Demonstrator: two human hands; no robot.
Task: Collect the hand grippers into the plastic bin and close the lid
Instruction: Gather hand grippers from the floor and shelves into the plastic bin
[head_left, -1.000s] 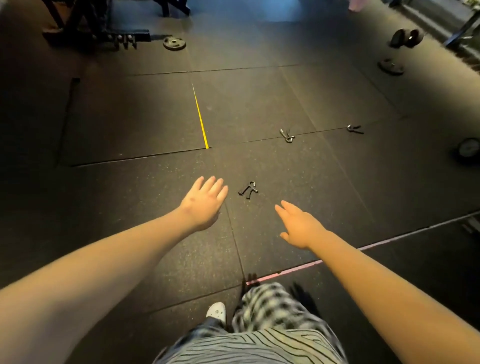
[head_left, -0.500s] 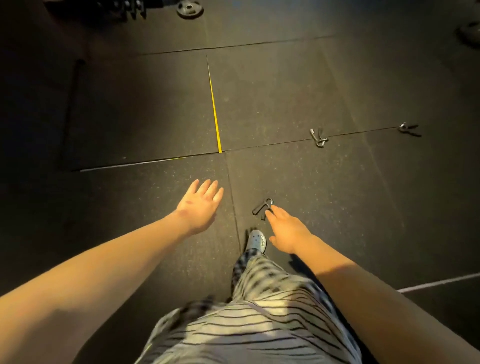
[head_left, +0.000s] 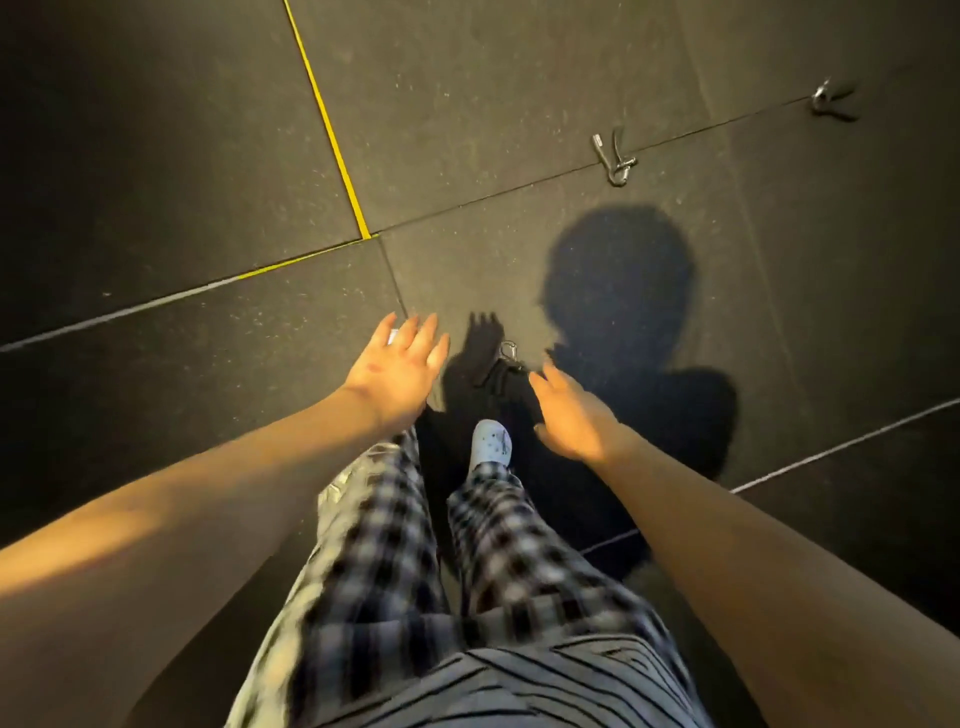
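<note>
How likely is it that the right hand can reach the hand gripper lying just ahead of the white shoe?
Probably yes: the right hand is open and right beside the hand gripper, and nothing appears to lie between them.

One view only, from the head, tipped steeply down at the floor (head_left: 519, 78) just ahead. It's wide and close: left hand (head_left: 400, 364) and right hand (head_left: 571, 415) reach in from below, legs (head_left: 467, 545) dead centre.
</note>
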